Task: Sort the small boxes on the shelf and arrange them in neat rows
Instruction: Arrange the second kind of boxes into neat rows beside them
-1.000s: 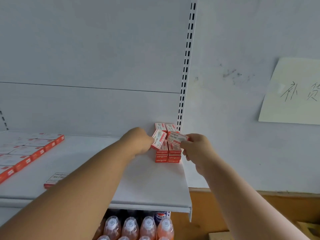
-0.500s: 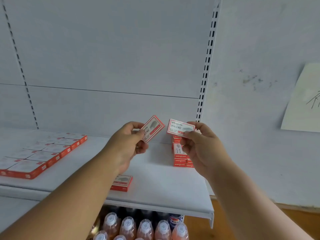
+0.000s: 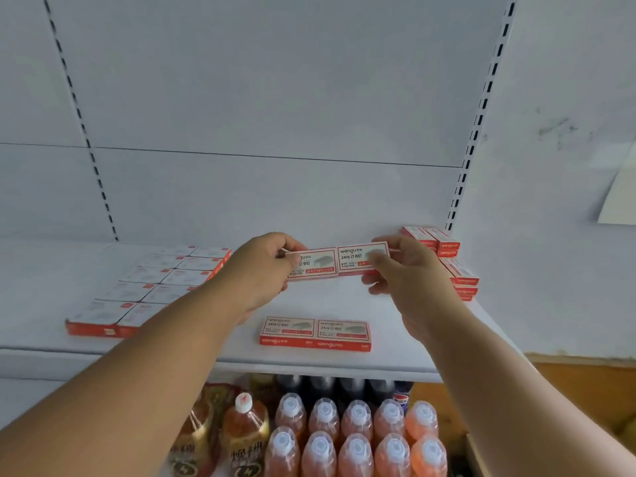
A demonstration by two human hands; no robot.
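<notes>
Fingers (image 3: 292,261) L hand (image 3: 258,273) pinch box (image 3: 311,265) | R hand (image 3: 406,270) pinches 2nd box (image 3: 361,258)

- Shelf (image 3: 344,304): smooth, matt white painted metal by the look.
- Small boxes (image 3: 315,333) at its front edge: printed card, slight sheen.
- Bottles (image 3: 323,421) below: glossy clear plastic, white caps.
</notes>
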